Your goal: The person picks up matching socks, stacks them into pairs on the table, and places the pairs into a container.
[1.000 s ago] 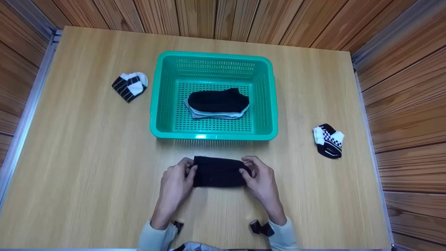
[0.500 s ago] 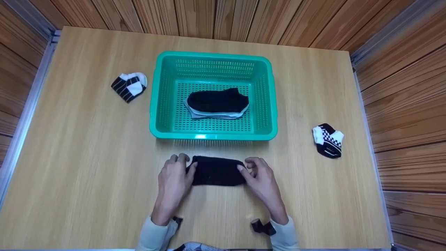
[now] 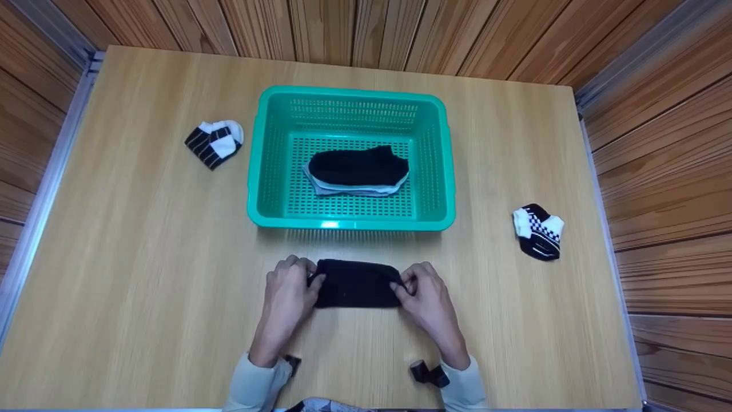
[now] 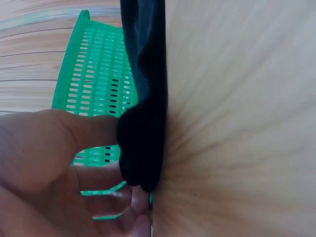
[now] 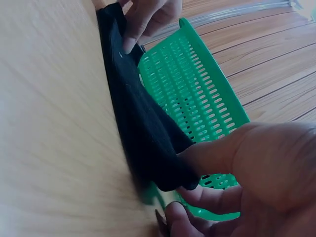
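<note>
A folded black sock [image 3: 357,284] lies on the table in front of the basket, its long side running left to right. At its left end my left hand [image 3: 287,294] pinches the cloth, thumb on top and fingertips at the edge. My right hand [image 3: 430,300] grips the opposite end between thumb and fingers. The left wrist view shows the sock's rolled end [image 4: 143,143] in layers against the thumb. In the right wrist view the black cloth [image 5: 143,128] stretches between both hands. Fingertips beneath the cloth are partly hidden.
Beyond the sock stands a green plastic basket [image 3: 351,223] with a black sock [image 3: 357,166] on top of light grey-blue ones. A striped black-and-white sock bundle [image 3: 214,143] lies left of it, a checkered one [image 3: 538,232] to the right. Wooden panels [image 3: 377,28] border the table.
The right-hand fingers, lifted off the sock's end half a second ago, have closed in on it. Both hands have shifted only slightly, and the sock stays nearly in place.
</note>
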The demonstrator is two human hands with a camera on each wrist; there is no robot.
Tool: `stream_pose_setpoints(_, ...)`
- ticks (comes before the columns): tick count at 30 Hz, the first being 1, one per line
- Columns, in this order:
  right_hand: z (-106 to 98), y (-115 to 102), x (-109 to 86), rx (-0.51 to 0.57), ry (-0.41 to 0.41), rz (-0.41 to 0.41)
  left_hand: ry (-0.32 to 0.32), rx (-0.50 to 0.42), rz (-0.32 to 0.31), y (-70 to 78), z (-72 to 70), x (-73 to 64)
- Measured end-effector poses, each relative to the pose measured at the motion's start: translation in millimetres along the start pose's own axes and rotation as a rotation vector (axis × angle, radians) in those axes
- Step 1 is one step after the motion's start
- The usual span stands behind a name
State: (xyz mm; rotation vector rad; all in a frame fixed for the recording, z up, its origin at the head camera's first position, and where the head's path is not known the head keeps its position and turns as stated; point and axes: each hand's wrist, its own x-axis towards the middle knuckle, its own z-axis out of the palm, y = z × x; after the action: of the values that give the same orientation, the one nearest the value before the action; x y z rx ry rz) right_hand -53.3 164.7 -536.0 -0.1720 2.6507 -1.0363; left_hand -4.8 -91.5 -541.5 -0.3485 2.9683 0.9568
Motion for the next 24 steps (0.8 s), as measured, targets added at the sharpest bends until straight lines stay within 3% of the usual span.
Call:
stream_pose_setpoints(4,-2,1,-1.0,0.058,-0.001,-0.019,-0.019,-0.058,0.002,-1.0,-1.9,-0.1)
stream_pose_setpoints(11,-8,6,1.7,0.245,-0.043,-0.022,-0.14,-0.286,-0.093,-0.5,-7.8,3.1)
stream_pose_setpoints(18,-12,9,5.1,0.342,-0.075,0.03,-0.239,-0.486,-0.149,-2.2,-14.7,7.0)
stream_pose_setpoints(24,-16,10,7.2,0.365,-0.091,0.061,-0.319,-0.589,-0.225,-6.5,-17.8,9.9)
